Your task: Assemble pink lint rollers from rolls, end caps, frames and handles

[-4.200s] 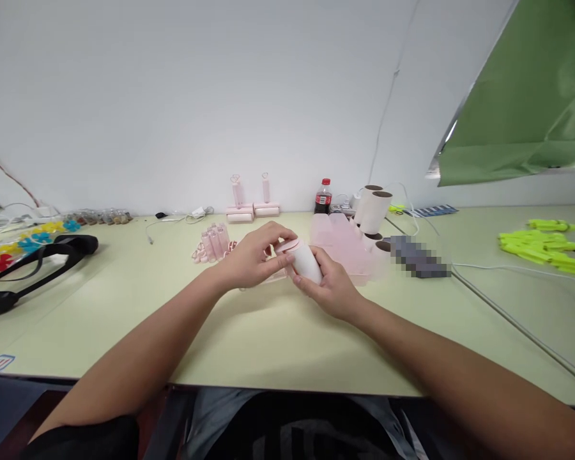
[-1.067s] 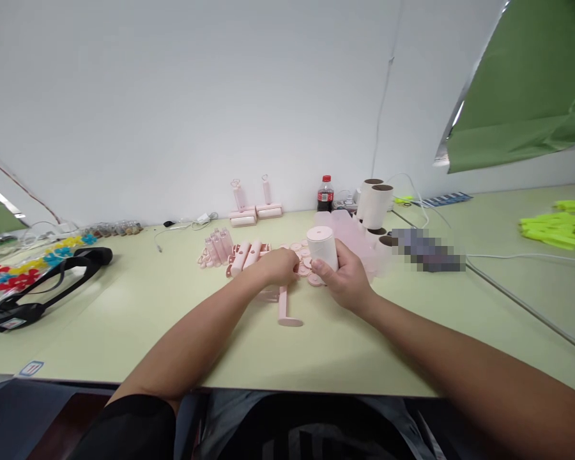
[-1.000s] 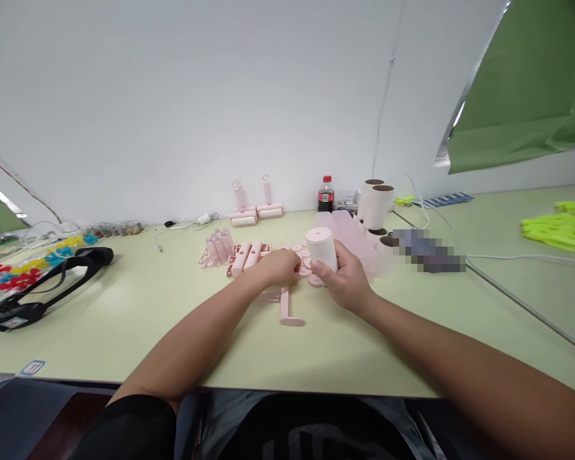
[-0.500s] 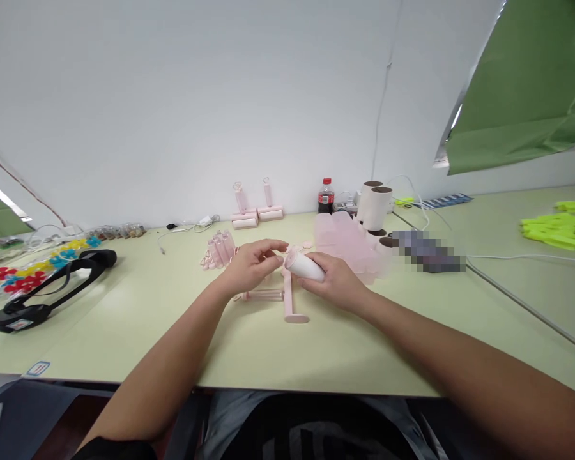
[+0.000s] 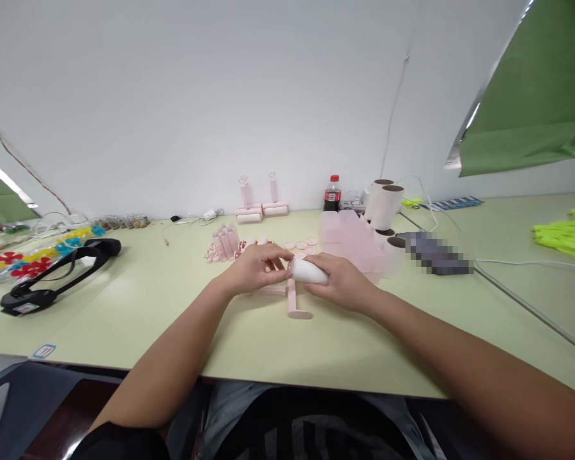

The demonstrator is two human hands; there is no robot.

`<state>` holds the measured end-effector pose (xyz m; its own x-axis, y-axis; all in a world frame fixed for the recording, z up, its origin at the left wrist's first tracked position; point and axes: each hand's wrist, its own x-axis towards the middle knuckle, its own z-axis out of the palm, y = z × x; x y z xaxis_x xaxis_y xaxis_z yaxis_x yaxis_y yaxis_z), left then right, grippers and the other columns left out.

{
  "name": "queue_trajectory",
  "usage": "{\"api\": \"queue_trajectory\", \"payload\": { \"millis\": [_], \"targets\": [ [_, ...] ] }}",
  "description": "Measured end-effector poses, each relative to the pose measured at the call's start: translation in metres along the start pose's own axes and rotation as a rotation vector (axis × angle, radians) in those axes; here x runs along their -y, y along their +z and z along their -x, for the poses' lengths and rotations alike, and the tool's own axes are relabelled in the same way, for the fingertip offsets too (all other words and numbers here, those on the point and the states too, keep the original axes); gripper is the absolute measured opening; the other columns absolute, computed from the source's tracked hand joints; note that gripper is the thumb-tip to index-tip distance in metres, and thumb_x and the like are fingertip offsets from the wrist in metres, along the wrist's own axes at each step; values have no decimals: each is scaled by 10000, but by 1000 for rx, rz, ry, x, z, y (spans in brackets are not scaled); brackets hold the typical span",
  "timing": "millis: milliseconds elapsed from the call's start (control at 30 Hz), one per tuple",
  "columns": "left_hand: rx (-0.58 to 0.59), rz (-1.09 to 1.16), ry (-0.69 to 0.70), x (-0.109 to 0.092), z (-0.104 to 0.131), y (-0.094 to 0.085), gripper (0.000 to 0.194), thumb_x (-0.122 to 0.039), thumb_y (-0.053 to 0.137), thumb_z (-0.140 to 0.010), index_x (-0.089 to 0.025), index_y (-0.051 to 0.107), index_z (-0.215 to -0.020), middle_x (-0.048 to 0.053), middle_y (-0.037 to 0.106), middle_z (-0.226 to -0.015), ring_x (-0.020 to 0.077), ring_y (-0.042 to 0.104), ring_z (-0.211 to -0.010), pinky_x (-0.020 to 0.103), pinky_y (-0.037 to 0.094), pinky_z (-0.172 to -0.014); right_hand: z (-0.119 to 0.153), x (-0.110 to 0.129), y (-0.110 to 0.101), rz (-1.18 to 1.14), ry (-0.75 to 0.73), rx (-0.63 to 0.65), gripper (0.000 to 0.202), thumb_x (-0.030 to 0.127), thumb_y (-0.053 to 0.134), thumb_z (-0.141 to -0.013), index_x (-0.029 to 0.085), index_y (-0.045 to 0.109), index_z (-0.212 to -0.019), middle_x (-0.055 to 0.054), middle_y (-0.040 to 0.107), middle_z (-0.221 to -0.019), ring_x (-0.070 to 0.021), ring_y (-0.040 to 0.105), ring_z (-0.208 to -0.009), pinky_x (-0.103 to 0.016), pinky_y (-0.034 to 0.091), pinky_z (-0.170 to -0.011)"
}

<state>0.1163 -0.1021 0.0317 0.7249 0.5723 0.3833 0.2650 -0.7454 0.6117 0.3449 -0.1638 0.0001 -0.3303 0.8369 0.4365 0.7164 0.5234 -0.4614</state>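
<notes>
My right hand (image 5: 341, 281) is wrapped round a white lint roller refill (image 5: 311, 272), lying nearly level above the table with its pinkish end facing left. At that end, my left hand (image 5: 263, 268) is closed, with thumb and fingertips on the rim. Whether a small part lies between those fingers is hidden. Just below the hands, a pink lint roller frame (image 5: 293, 300) rests on the table, its handle partly behind my left hand. Small pink round caps (image 5: 301, 245) lie behind the refill. Several clear pink handles (image 5: 226, 240) stand bunched beyond my left hand.
Two pink lint rollers (image 5: 262, 209) stand by the wall, near a cola bottle (image 5: 332, 194). Pink translucent covers (image 5: 347, 239) and large white rolls (image 5: 384, 206) are at right. A black headset-like strap (image 5: 60, 281) lies left; a grey cable (image 5: 531, 303) crosses the right side.
My left fingers have come down onto the refill's left end, where they hovered before. The refill has turned closer to level. The whole view has shifted slightly.
</notes>
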Motion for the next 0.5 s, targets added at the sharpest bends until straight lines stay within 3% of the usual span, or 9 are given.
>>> {"api": "queue_trajectory", "payload": {
  "millis": [167, 500],
  "targets": [
    [75, -25, 17, -2, 1, -2, 299, -337, 651, -848, -178, 708, -1095, 60, 739, -976, 143, 677, -812, 246, 557, -726, 0, -3, -1, 7, -23, 38, 407, 232, 673, -779, 209, 658, -1185, -76, 726, -1070, -255, 659, -918, -351, 481, -763],
    [87, -100, 22, -4, 1, 5, 291, -283, 637, -808, -182, 698, -1074, 43, 713, -916, 129, 630, -752, 241, 520, -689, 2, -5, 1, -31, -15, 63, 370, 263, 668, -778, 224, 694, -1146, -61, 744, -1024, -250, 662, -883, -344, 472, -732]
  ]
}}
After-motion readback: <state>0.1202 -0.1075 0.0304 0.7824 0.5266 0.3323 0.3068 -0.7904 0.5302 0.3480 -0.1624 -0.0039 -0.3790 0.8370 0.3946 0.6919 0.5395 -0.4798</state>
